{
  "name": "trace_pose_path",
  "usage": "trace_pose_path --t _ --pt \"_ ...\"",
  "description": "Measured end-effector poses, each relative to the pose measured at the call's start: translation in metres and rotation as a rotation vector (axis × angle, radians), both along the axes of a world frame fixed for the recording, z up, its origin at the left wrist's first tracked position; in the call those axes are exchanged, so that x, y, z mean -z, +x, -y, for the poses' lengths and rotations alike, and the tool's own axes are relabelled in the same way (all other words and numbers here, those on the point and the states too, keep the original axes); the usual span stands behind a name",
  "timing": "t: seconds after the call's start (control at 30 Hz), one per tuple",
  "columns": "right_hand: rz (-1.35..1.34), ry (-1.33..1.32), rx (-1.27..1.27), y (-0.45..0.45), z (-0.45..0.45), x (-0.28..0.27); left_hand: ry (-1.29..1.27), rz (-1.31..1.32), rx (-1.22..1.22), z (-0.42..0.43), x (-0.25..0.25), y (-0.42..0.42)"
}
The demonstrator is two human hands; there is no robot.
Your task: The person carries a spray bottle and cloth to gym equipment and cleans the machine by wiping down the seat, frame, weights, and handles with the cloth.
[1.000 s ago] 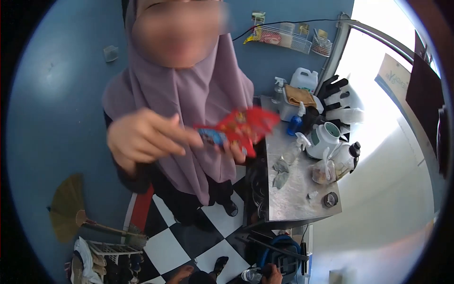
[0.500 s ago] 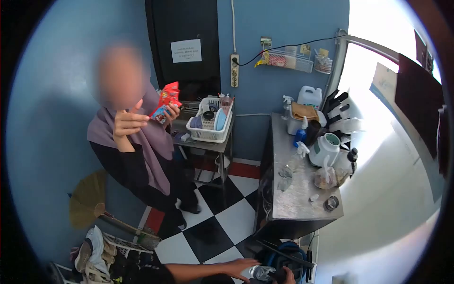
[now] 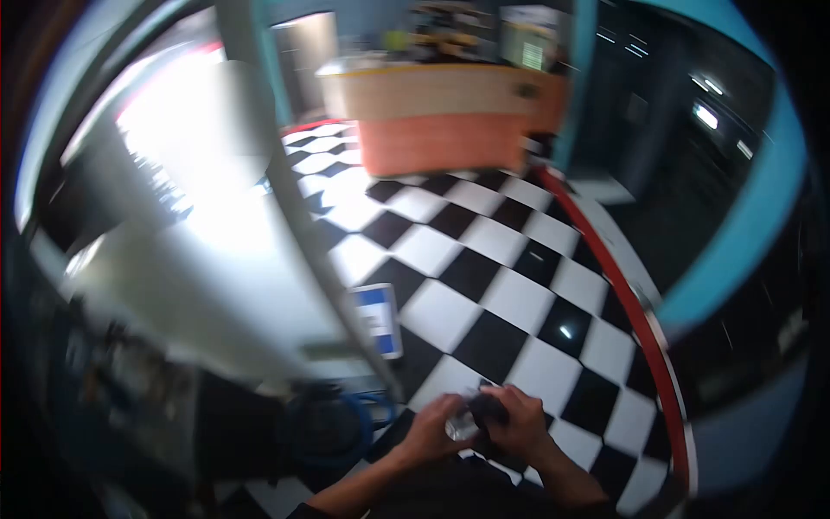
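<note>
Low in the head view, my left hand (image 3: 432, 430) is wrapped round a clear plastic bottle or container (image 3: 463, 424). Close beside it, my right hand (image 3: 517, 421) has its fingers closed round a dark object (image 3: 489, 410) at the end of the clear one. The two hands nearly meet in front of my body, above the checkered floor. Motion blur hides the exact shape of the dark object.
A counter with an orange lower front (image 3: 439, 143) stands at the back. A blue and white sign (image 3: 378, 321) is at the partition's edge. A blue-rimmed dark item (image 3: 333, 426) lies at lower left. A red ledge (image 3: 605, 259) runs along the right.
The view has swung from the room with the person and metal table to the checkered hall and counter. My left hand, earlier reaching toward the clear container, is now closed round it.
</note>
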State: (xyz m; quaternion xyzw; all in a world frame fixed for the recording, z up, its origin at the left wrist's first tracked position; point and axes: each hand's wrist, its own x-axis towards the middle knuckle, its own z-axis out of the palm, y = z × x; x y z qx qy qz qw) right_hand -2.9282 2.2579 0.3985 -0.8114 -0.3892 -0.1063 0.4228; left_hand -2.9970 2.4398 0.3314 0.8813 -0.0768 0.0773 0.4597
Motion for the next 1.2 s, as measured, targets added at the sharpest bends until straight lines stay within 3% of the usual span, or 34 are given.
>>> trace_pose_path --t 0.13,0.23,0.3,0.4,0.5,0.63,0.77,0.87,0.9,1.0,1.03,1.07,1.13,1.2 --pt "0.121 0.167 0.316 0.070 0.116 -0.004 -0.011 0.107 0.258 0.099 -0.013 0.135" --pt "0.134 0.483 0.503 0.119 0.176 0.015 0.002 0.130 0.424 0.164 -0.039 0.227" --pt "0.252 0.447 0.787 0.156 0.202 0.034 -0.125 0.049 0.490 0.192 -0.025 0.280" --pt "0.168 0.541 0.962 0.229 0.247 0.036 -0.286 -0.086 0.588 0.218 -0.028 0.382" --pt "0.164 0.702 0.958 0.333 0.281 0.036 -0.481 -0.181 0.688 0.241 -0.023 0.500" --pt "0.044 0.938 0.804 0.462 0.330 0.013 -0.518 -0.223 0.868 0.290 -0.046 0.661" --pt "-0.028 0.742 1.082 0.553 0.379 -0.046 -0.368 -0.344 1.052 0.377 -0.082 0.797" --pt "-0.121 0.777 1.125 0.624 0.438 -0.029 -0.491 -0.351 1.202 0.458 -0.080 0.887" --pt "-0.090 0.721 1.139 0.652 0.461 -0.028 -0.457 -0.363 1.193 0.487 -0.065 0.919" --pt "-0.011 0.957 1.119 0.758 0.533 0.014 -0.365 -0.378 1.173 0.568 -0.056 1.005" --pt "-0.028 0.921 1.142 0.796 0.558 0.011 -0.341 -0.367 1.150 0.595 -0.052 1.035" --pt "-0.030 0.943 1.173 0.838 0.583 0.015 -0.429 -0.397 1.156 0.622 -0.043 1.067" --pt "-0.139 0.663 1.256 0.921 0.636 0.018 -0.434 -0.387 1.080 0.668 -0.050 1.124" --pt "-0.067 0.248 1.292 0.997 0.685 0.005 -0.362 -0.278 1.024 0.702 -0.049 1.193"
